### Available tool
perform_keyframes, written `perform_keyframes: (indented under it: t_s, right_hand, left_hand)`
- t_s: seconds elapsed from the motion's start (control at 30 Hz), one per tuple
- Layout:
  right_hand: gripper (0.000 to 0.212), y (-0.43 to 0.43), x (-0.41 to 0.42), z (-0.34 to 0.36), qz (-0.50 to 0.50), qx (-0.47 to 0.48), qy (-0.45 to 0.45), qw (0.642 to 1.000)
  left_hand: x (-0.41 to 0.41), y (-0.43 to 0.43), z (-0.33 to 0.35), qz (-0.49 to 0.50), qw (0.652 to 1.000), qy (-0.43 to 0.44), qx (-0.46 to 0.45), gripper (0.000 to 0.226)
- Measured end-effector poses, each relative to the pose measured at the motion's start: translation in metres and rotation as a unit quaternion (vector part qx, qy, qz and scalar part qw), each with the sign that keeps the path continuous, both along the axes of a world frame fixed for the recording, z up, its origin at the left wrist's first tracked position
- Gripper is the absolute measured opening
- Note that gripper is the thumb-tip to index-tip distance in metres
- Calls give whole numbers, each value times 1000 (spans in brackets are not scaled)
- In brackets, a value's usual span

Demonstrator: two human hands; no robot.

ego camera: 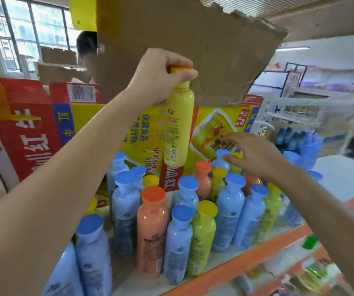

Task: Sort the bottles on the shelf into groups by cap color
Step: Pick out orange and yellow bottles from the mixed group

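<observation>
Left hand gripped the yellow bottle by its cap, hoisted high above the crowd of bottles on the shelf (blue, orange and yellow caps all mixed). Right hand hovered, fingers loose, over a blue-capped bottle at the back; whether it touched, I couldn't tell.

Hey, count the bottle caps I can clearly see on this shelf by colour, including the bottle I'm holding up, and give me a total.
Blue plastic caps: 11
Yellow plastic caps: 6, counting the one on the yellow bottle gripped by the left hand
Orange plastic caps: 2
Total: 19; a few more are hidden.
</observation>
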State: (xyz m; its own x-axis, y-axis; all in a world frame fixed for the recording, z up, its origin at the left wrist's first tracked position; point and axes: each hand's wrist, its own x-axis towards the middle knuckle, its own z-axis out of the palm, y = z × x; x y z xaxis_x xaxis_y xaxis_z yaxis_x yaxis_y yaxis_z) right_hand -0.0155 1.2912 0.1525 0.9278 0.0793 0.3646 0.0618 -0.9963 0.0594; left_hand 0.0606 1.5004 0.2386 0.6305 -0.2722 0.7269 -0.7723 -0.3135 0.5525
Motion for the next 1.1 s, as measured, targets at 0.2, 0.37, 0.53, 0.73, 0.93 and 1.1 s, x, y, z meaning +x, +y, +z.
perform_keyframes:
  t_s: [0.2, 0.37, 0.53, 0.73, 0.93, 1.1]
  right_hand:
    - [48, -36, -6, -2, -44, 24, -1, 999]
    - [47, -64, 12, 0, -34, 9, -6, 999]
    - [46, -103, 40, 2, 5, 3, 3, 1000]
    - [49, -153, 74, 5, 41, -8, 33, 999]
    - [48, -196, 101, 6, 93, -36, 42, 994]
    - [46, -222, 123, 1, 124, -34, 51, 990]
  left_hand:
    - [7, -47, 2, -54, 998, 14, -16, 28]
    - [17, -78, 4, -67, 996, 25, -43, 23]
    - [28, -109, 10, -36, 999, 11, -37, 23]
    - [51, -152, 9, 7, 999, 13, -40, 24]
    - [80, -196, 1, 11, 997, 43, -62, 25]
    - [102, -231, -21, 31, 997, 62, -28, 31]
